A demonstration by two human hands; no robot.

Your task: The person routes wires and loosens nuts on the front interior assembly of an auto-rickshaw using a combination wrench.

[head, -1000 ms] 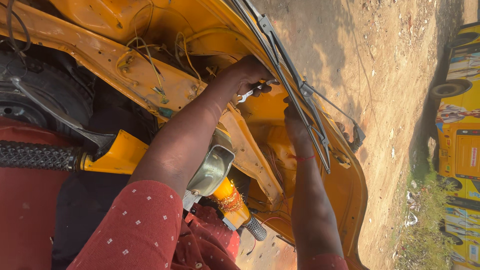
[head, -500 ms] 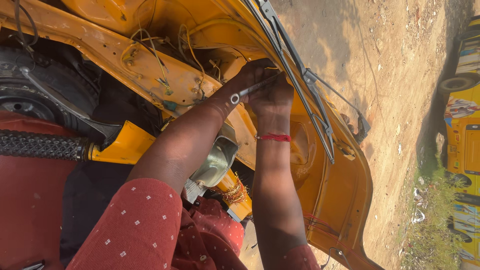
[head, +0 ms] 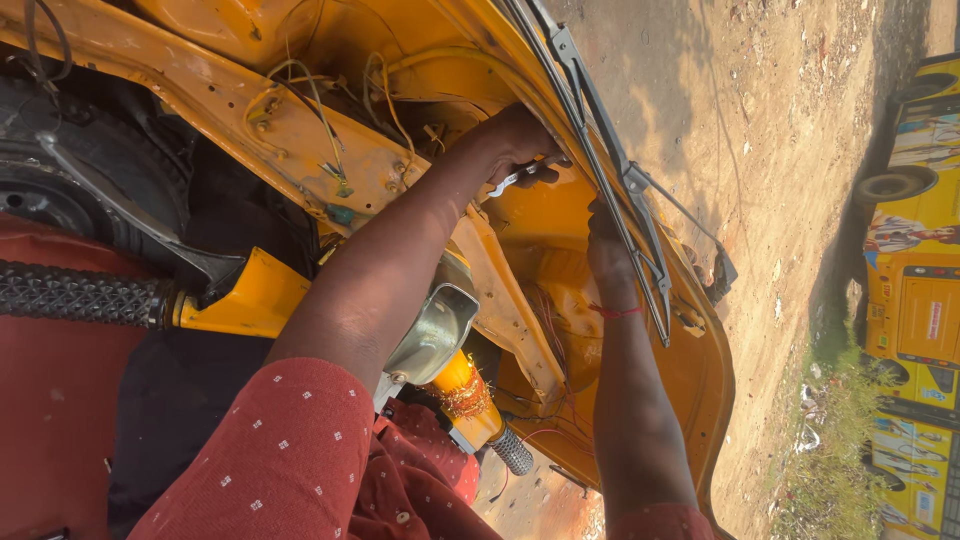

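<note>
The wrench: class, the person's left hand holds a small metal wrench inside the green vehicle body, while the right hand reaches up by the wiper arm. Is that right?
Not quite. The head view shows the vehicle body is yellow, not green. The rest stands: the left hand holds the small metal wrench inside it, and the right hand reaches up by the wiper arm.

Dirt ground (head: 800, 150), a parked yellow vehicle (head: 920, 270), grass (head: 850, 440).

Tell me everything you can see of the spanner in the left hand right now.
The spanner is a slim, shiny, metal-looking tool. Only its middle and one end show: that end pokes out toward the wrist side and looks like an open-jaw head. The rest is hidden under the left hand, whose fingers wrap around it. It lies nearly level, pressed against the yellow body panel just behind the windscreen frame. The working end cannot be seen.
</note>
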